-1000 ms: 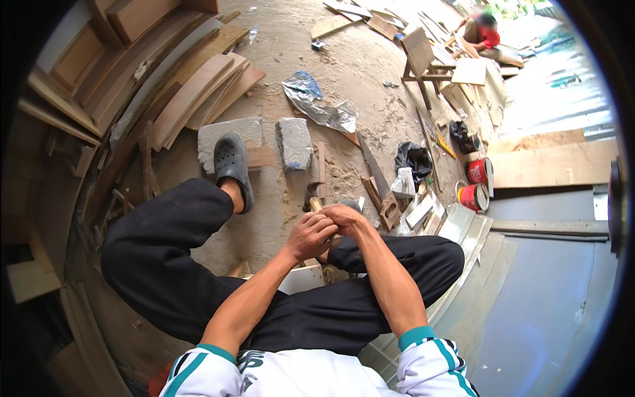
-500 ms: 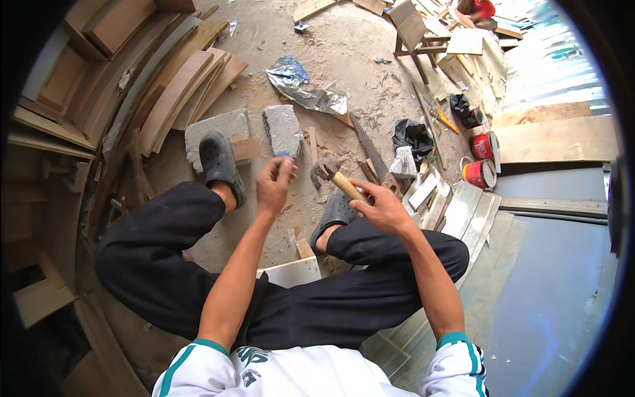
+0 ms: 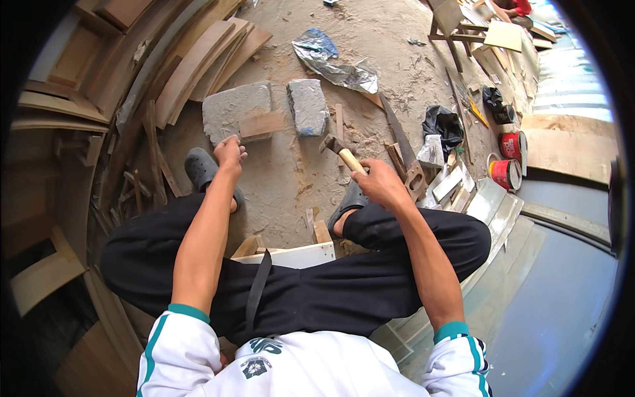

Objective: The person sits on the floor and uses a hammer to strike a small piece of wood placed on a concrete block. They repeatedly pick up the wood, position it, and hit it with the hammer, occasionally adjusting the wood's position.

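My right hand (image 3: 382,182) is wrapped round the light wooden handle of a claw hammer (image 3: 345,152). The hammer's dark metal head points away from me, over the floor just short of the narrow grey concrete block (image 3: 307,109). My left hand (image 3: 229,152) is closed in a pinch near the close edge of the wider concrete block (image 3: 231,102). Whatever its fingers may hold is too small to make out. Beside that hand, a short piece of wood (image 3: 262,124) lies across the near right part of the wider block.
A handsaw (image 3: 400,139) lies right of the hammer, near wood scraps and a black plastic bag (image 3: 443,127). Red cans (image 3: 505,173) stand farther right. Curved boards (image 3: 198,69) are stacked on the left. A crumpled foil sheet (image 3: 334,63) lies ahead; a pale wooden box-like piece (image 3: 291,255) sits between my legs.
My left hand has moved left, toward the wider block. My left foot has drawn back off that block, uncovering more of it. The hammer stays in my right hand; the view has shifted.
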`<state>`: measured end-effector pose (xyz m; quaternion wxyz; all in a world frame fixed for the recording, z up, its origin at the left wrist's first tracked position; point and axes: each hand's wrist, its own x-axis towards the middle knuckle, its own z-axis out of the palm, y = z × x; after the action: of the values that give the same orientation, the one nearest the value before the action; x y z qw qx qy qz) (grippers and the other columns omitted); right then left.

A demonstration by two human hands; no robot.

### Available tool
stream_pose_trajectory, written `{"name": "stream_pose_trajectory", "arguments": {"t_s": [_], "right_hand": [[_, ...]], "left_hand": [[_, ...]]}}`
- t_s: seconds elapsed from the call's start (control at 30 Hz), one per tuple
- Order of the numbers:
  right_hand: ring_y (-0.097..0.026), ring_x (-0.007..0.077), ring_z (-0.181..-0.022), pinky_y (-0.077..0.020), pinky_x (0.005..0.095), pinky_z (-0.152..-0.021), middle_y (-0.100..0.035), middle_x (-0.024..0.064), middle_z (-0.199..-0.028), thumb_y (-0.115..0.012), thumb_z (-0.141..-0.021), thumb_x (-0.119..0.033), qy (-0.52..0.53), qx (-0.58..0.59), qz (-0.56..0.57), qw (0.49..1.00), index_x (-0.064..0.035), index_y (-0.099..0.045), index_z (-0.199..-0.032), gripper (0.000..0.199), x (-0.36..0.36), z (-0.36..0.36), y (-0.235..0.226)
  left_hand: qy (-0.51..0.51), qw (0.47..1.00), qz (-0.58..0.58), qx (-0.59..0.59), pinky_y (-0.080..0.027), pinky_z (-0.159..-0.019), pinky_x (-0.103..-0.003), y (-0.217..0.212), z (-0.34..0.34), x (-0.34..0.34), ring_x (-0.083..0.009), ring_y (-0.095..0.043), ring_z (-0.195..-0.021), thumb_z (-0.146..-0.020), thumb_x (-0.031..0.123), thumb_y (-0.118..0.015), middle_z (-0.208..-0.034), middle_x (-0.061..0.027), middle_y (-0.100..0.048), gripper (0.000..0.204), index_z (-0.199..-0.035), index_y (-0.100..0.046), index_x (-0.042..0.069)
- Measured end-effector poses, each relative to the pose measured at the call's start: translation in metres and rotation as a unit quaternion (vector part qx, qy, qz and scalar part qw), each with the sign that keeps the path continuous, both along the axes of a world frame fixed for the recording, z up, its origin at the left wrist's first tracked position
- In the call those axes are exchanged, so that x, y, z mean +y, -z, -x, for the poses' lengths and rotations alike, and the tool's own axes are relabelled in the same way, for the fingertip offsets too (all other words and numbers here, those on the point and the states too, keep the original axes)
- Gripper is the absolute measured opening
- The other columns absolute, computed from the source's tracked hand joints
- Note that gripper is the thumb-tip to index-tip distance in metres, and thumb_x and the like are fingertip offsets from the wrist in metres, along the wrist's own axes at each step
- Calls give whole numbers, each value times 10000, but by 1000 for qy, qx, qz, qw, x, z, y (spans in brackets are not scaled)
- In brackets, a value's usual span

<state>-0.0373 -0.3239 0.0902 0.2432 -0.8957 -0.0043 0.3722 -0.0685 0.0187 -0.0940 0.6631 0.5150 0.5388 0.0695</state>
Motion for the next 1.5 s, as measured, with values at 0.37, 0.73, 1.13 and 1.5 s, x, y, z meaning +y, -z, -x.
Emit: {"name": "stream_pose_trajectory", "arguments": {"t_s": [0.37,0.73,1.13,1.5], "right_hand": [[-538,146,-457,-403,327,-404,-556,48,-594,-684,-880,-244,44,124,-18,991,-28,-580,-1201,401,32,-14,33],[-624,218,-580,-487,359,-525,-639,144,-739,-663,-766,-88,-36,236,-22,971,19,-382,-1354,660,63,-45,24],[-681,356,-625,-558,418,-645,-654,197,-655,-686,-755,-384,-519,-52,162,838,28,-709,-810,416,235,-135,53],[-691,161,-548,-495,276,-425,-670,123,-612,-684,-727,-156,-432,43,182,882,19,-691,-693,178,358,-153,72]], "left_hand": [[109,924,-276,241,-371,-1022,-447,51,-56,-51,-339,-451,-1201,-681,501,-826,-1269,-175,-459,934,-1334,-352,31],[379,775,-454,221,-248,-1090,-491,46,-59,-20,-335,-309,-1327,-691,612,-756,-1414,-153,-334,993,-1397,-348,44],[499,681,-516,146,-183,-1158,-506,52,-26,45,-314,-236,-1438,-721,644,-704,-1561,-150,-257,1069,-1507,-268,66],[559,652,-469,207,-134,-1172,-517,31,-25,52,-276,-162,-1472,-754,665,-656,-1595,-95,-202,1085,-1547,-183,97]]}}
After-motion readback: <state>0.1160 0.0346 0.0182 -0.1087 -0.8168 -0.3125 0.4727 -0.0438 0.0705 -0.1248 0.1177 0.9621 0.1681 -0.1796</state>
